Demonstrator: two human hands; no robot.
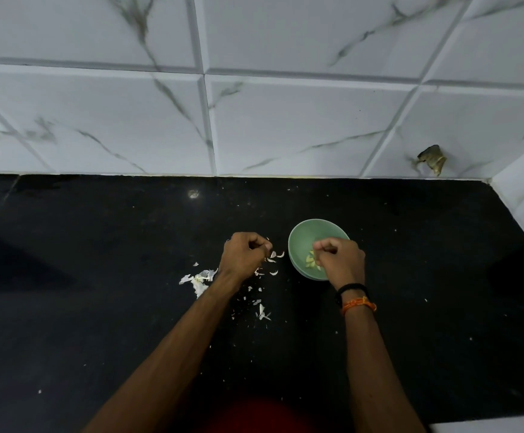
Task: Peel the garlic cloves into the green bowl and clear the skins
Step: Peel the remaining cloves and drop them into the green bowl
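Black stone counter [98, 307] carries the green bowl [301, 242] just past centre, toward 1 o'clock. Pale peeled cloves [312, 263] lie in the bowl's bottom. The right hand [340, 260] hangs over the bowl's 4 o'clock rim, fingers curled tight; I cannot tell whether they hold anything. The left hand [245, 256] sits at the bowl's 9 o'clock, fingers curled in; what they pinch is unclear. Garlic skins [200, 280] lie scattered around and at 7 o'clock of it.
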